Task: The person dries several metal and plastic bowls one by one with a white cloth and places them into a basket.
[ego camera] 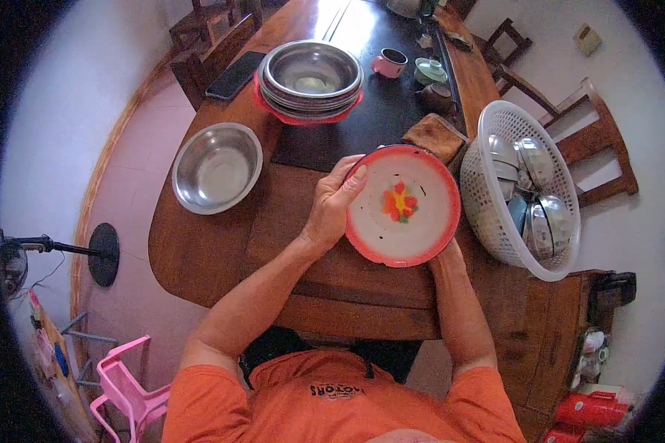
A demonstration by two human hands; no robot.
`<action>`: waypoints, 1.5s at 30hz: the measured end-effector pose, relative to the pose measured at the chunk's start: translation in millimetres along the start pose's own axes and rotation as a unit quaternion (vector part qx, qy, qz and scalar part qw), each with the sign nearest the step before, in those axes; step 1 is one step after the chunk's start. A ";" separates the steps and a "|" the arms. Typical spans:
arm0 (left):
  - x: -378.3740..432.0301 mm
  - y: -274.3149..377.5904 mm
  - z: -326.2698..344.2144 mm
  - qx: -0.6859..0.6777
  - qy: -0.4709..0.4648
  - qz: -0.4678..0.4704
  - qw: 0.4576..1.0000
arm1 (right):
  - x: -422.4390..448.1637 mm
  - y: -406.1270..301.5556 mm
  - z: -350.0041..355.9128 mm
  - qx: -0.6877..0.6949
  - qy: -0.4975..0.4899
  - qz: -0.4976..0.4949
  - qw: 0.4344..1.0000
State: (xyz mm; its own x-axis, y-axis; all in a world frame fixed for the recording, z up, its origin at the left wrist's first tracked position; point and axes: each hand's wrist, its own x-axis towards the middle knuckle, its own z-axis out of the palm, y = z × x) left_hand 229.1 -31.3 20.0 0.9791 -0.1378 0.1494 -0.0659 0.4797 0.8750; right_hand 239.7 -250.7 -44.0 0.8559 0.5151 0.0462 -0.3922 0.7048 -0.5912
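Note:
An enamel plate point(403, 206) with a red rim, chipped spots and a painted flower is held up over the wooden table. My left hand point(338, 196) grips its left edge, thumb on the inner face. The plate hides most of my right hand point(448, 250), whose wrist shows below the plate's right edge; its fingers are not visible. To the left lies a single stainless steel bowl point(218, 168). Farther back, several metal bowls are stacked point(313, 69) on something red. At the right, a white perforated plastic basket point(479, 221) holds several metal bowls.
A folded brown cloth point(435, 135) lies beyond the plate. Behind it are a dark round teapot point(436, 97), a lidded green cup point(430, 71) and a pink mug point(389, 63). A smartphone point(235, 75) lies back left; wooden chairs point(604, 138) stand around the table point(288, 216).

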 end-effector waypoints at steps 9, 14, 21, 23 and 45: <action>0.7 -0.9 -8.7 0.017 -0.022 -0.027 0.999 | -1.4 2.7 21.0 -0.072 0.092 -0.008 0.993; -1.0 -2.8 -10.6 0.039 -0.020 -0.052 0.998 | -5.1 4.0 9.3 -0.081 0.064 -0.012 0.995; -0.7 -2.2 -1.3 0.070 -0.067 -0.038 0.995 | -15.9 9.4 -26.0 -0.020 0.023 0.003 1.000; -0.7 -2.5 -0.6 0.078 -0.068 -0.031 0.994 | -19.6 3.8 -8.9 -0.027 0.039 0.000 0.999; -8.2 -10.5 -0.6 0.195 -0.011 0.021 0.981 | 34.5 2.0 14.7 -0.453 0.002 -0.295 0.841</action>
State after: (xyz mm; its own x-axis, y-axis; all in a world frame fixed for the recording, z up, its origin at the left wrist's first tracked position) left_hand 221.8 -34.7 9.2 0.9696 -0.1464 0.1959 -0.1794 0.1188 0.9766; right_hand 263.5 -224.4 -31.8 0.8134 0.2025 0.5453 0.5176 0.1758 -0.8373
